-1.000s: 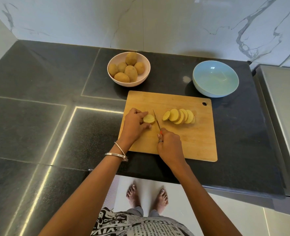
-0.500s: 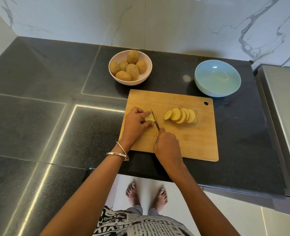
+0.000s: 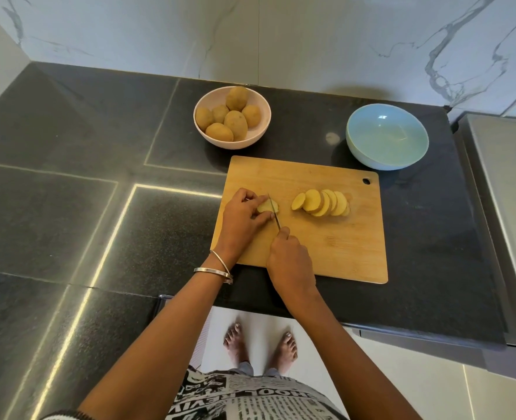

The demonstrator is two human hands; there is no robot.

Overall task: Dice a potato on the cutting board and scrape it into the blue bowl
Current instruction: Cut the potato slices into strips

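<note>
**Knife through the last potato piece**

My left hand (image 3: 243, 218) sits on the left part of the board (image 3: 326, 253), fingers curled over the potato end (image 3: 268, 206), pinching it down against the wood. My right hand (image 3: 290, 262) is wrapped round the handle of the knife (image 3: 274, 214), forefinger stretched toward the blade. The blade runs away from me across the potato end, its tip past the far side of the piece.

A second ago the blade stood clear to the right of the piece, with a bare cut face showing beside it. Half a second ago it had come up against my left fingertips. Now it lies on the piece itself, with a thin sliver of potato showing on its right side. My right hand has drawn in to the left with it, and my left hand has kept its hold in the same spot.

The slices (image 3: 322, 203) lean in a fanned row on the middle of the board, well apart from the knife, lying as they did before. The blue bowl (image 3: 387, 137) stands beyond the board's far right corner. The pink bowl (image 3: 203, 133) of whole potatoes (image 3: 235, 121) stands beyond its far left corner, both on the dark counter (image 3: 68, 207).
</note>
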